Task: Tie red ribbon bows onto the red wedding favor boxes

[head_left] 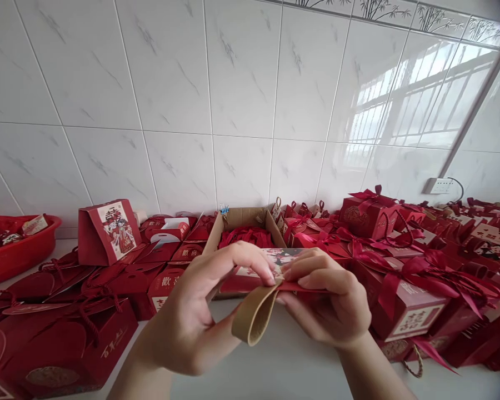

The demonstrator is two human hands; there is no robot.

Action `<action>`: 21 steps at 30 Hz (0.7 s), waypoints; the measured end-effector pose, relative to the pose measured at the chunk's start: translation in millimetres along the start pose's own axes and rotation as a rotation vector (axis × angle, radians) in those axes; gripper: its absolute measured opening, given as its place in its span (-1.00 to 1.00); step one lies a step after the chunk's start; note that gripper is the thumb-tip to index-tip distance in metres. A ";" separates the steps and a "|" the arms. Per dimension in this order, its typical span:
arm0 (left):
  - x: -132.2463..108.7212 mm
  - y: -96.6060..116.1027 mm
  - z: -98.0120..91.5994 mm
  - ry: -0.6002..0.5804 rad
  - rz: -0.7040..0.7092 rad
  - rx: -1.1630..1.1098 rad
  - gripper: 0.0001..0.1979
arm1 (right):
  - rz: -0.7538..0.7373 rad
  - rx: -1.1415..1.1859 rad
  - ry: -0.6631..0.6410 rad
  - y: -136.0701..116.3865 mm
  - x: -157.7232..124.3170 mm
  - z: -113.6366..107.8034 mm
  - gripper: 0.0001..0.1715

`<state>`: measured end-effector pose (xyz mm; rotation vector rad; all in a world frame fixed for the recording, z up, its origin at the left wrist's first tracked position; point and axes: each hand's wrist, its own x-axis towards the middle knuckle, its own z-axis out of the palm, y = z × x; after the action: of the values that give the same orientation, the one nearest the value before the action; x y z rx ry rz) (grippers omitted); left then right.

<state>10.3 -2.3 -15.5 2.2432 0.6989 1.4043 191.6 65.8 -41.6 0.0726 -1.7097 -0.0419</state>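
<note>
My left hand and my right hand meet in front of me, both pinching a flat red gift box with a picture on its face. A tan looped strap handle hangs from the box between my fingertips. Behind the box stands an open cardboard carton filled with red ribbons.
Flat and folded red gift boxes lie at the left, and one upright box stands by the tiled wall. A red basin sits far left. Several ribbon-tied boxes crowd the right. A wall socket is at the right.
</note>
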 end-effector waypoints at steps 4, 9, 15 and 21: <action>2.6 -5.3 -0.3 0.018 0.098 0.058 -0.73 | -0.032 -0.027 0.011 -1.3 2.0 -0.4 -0.77; 3.3 -8.7 2.4 0.066 0.170 0.003 -0.67 | -0.041 -0.007 -0.004 -5.3 5.1 -2.5 -0.77; 3.5 -2.2 4.3 0.100 0.111 0.043 -0.59 | -0.040 -0.025 0.007 -10.2 7.4 -5.0 -0.76; 5.4 -2.0 4.2 0.085 0.150 0.099 -0.63 | -0.050 -0.035 0.022 -13.3 8.1 -6.3 -0.77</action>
<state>15.7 2.2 -14.5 2.3669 0.6523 1.5755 197.0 52.0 -33.6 0.0892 -1.6848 -0.1078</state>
